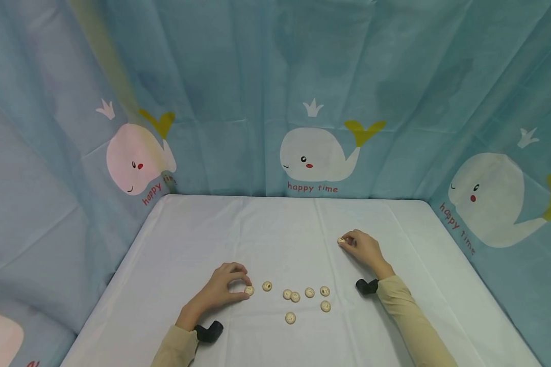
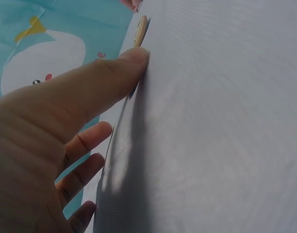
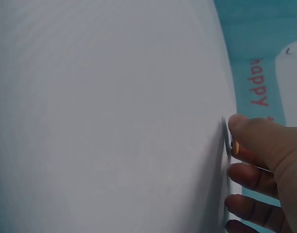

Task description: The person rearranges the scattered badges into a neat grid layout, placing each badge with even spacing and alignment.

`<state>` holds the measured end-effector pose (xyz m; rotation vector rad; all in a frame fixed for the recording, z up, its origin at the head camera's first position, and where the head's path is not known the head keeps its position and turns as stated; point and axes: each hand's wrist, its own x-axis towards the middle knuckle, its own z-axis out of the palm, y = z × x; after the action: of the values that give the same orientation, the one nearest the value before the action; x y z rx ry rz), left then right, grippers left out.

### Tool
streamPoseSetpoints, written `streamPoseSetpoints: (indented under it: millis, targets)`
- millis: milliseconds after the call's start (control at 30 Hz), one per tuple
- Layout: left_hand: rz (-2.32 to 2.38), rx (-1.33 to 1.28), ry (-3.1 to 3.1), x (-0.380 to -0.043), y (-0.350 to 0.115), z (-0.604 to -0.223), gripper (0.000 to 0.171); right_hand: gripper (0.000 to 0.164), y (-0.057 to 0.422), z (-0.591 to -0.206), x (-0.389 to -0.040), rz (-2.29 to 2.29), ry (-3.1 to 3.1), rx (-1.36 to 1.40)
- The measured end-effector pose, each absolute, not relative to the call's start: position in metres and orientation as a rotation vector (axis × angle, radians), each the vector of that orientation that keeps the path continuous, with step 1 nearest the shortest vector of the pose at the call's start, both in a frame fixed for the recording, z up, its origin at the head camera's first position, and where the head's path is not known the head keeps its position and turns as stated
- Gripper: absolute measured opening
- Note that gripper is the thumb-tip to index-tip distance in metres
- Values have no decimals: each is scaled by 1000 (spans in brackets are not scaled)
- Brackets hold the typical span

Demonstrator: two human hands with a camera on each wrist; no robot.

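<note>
Near the middle front of the table, my left hand [image 1: 221, 286] pinches a round, pale wooden button [image 1: 249, 290] at its edges, thumb and forefinger on either side. In the left wrist view the thumb [image 2: 102, 80] hides much of what lies behind it, and the edge of a button [image 2: 141, 30] shows past its tip. Farther back and to the right, my right hand [image 1: 364, 248] pinches another wooden button [image 1: 341, 240] between thumb and fingers. That button [image 3: 235, 145] is seen nearly edge-on in the right wrist view, its shadow falling on the cloth.
Several like buttons lie flat between the hands: one [image 1: 267, 286] just right of the left hand, a touching pair [image 1: 295, 296], one [image 1: 291, 318] nearer the front, and others [image 1: 325, 291] to the right. White cloth covers the table [image 1: 239, 224]; a blue whale-print curtain [image 1: 239, 102] surrounds it.
</note>
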<state>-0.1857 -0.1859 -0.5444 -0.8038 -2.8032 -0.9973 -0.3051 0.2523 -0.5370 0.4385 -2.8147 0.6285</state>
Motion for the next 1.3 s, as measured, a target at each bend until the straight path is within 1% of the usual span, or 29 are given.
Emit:
streamPoseSetpoints:
  millis: [333, 767, 867, 1100, 1300]
  targets:
    - [-993, -810, -2794, -186, -186, -544, 21, 22, 239, -534, -307, 620, -2817, 439]
    - [-990, -809, -2789, -186, -186, -545, 22, 23, 233, -532, -311, 592, -2816, 440]
    - [-995, -808, -2789, -186, -186, -545, 22, 24, 233, -531, -310, 595, -2819, 433]
    - [-994, -803, -2793, -185, -185, -544, 22, 33, 235, -530, -304, 578, -2810, 438]
    - [-986, -805, -2789, -185, -185, -543, 22, 33, 239, -532, -298, 604, -2795, 453]
